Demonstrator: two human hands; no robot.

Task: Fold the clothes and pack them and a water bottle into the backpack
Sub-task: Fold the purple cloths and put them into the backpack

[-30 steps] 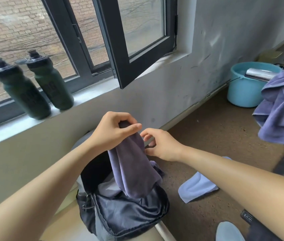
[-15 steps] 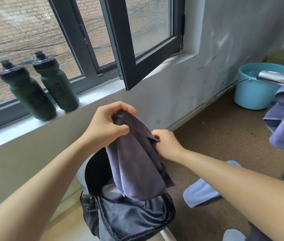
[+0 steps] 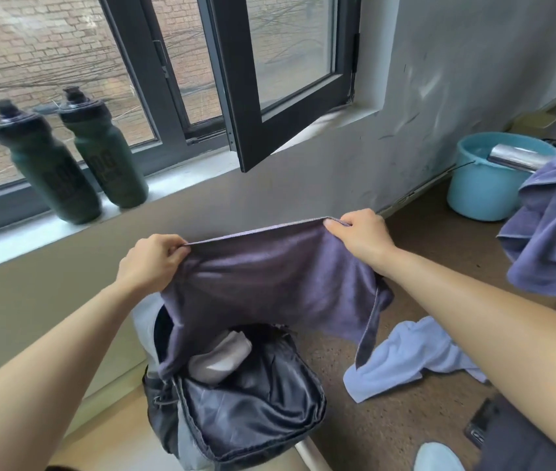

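While our left hand (image 3: pixel 151 263) and right hand (image 3: pixel 361 239) pinch the cloth (image 3: pixel 270 287) by its top corners, we should match edges squarely.

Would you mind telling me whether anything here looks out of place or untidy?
A light blue cloth lies crumpled and unfolded on the floor beside the open backpack, and a purple towel hangs bunched at the right.

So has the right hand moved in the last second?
Yes. The right hand has gone right and slightly up, from near the open window's lower corner toward the blue bucket, pulling the purple cloth wide, away from the left hand.
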